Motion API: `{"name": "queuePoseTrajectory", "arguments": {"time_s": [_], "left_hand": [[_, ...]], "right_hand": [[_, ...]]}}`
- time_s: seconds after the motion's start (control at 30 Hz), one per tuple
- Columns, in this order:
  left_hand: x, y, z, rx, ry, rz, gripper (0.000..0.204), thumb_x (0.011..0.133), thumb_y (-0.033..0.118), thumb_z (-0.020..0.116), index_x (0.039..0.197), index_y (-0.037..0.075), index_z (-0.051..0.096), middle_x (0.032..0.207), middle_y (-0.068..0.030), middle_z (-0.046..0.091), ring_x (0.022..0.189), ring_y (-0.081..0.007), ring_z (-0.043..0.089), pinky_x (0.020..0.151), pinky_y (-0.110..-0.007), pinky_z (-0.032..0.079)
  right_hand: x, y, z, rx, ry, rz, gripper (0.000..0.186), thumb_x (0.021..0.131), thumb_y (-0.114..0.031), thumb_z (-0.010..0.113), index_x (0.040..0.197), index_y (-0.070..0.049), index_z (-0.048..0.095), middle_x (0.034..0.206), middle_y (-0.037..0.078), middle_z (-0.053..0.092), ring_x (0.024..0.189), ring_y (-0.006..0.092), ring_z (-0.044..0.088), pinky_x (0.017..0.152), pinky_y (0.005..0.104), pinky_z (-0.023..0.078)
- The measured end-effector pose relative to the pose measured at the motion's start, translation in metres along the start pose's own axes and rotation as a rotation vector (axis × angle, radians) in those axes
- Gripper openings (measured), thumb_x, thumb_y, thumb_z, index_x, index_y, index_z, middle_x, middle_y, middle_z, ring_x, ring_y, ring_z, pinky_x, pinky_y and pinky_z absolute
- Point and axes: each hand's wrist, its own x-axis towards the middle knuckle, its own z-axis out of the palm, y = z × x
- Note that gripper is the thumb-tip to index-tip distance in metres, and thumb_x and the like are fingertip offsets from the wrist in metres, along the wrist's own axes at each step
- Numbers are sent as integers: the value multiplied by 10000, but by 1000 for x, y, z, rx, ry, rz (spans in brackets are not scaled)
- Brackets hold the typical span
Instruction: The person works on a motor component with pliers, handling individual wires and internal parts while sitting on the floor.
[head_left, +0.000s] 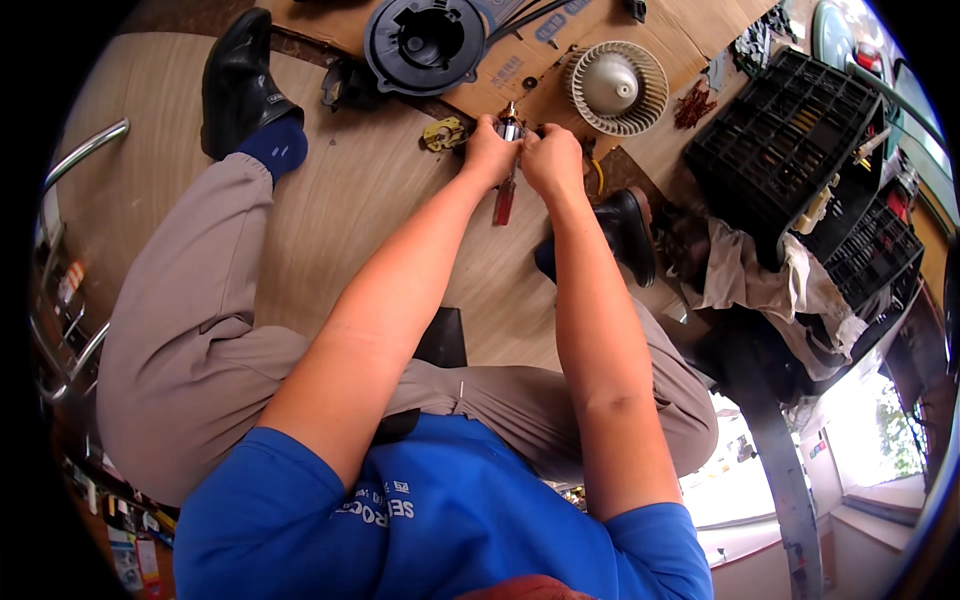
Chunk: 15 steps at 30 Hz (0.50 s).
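Left hand (487, 156): curled at one metal part (511, 130)
Right hand (553, 160): curled alongside; grips unclear
Fan wheel (615, 88): one
Shoes (238, 95): two
Floor (380, 190): pale, under cardboard (685, 42)
Window (885, 425): bright

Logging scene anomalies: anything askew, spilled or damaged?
A loose coppery tangle lies right of the white fan wheel, seemingly attached to nothing. A crumpled pale cloth lies bunched by the black crate. No spill shows around the left hand or right hand; damage can't be told.
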Motion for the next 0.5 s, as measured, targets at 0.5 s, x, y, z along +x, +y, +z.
{"name": "queuePoseTrajectory", "arguments": {"time_s": [0.5], "left_hand": [[-1, -5, 6, 174, 13, 120, 585, 807, 365, 719, 1216, 27, 472, 1012, -252, 671, 967, -385, 651, 834, -417, 497]], "right_hand": [[-4, -12, 29, 48, 126, 201, 297, 848, -141, 557, 975, 114, 644, 946, 324, 662, 922, 439, 661, 793, 453, 521]]}}
